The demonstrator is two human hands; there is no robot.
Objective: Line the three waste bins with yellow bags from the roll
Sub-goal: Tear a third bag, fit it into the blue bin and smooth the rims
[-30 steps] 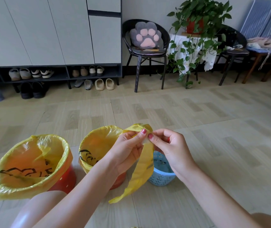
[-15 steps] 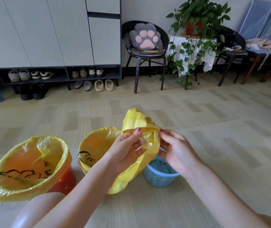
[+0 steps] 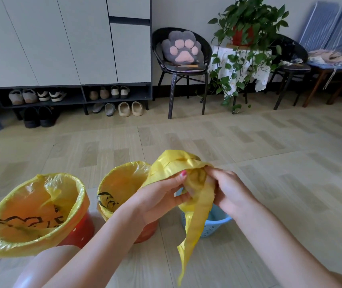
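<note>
Left hand: closed on yellow bag, thumb on top of crumpled upper edge, fingers curled underneath.
Right hand: closed on same bag, fingertips pinching film just at 3 o'clock of left thumb; both hands touching plastic, held above blue bin.
Yellow bag: bunched at top between hands, upper loop puffed up toward 12 o'clock, long tail hanging to 6 o'clock past blue bin's near side; not opened out.
Blue bin: perforated plastic, on floor directly under hands, mostly hidden by hands and bag; lining cannot be judged fully, visible rim bare.
Middle bin: at 9 o'clock of blue bin, just beside it, yellow liner folded over rim, black print on liner; orange-red wall showing low.
Left bin: at 9 o'clock of middle bin, red wall with white dots, yellow liner over rim, black print inside.
Floor: pale wood-look tiles.
Background at 12 o'clock: shoe cabinet, black chair with paw cushion, potted trailing plant.
Roll: not seen.
</note>
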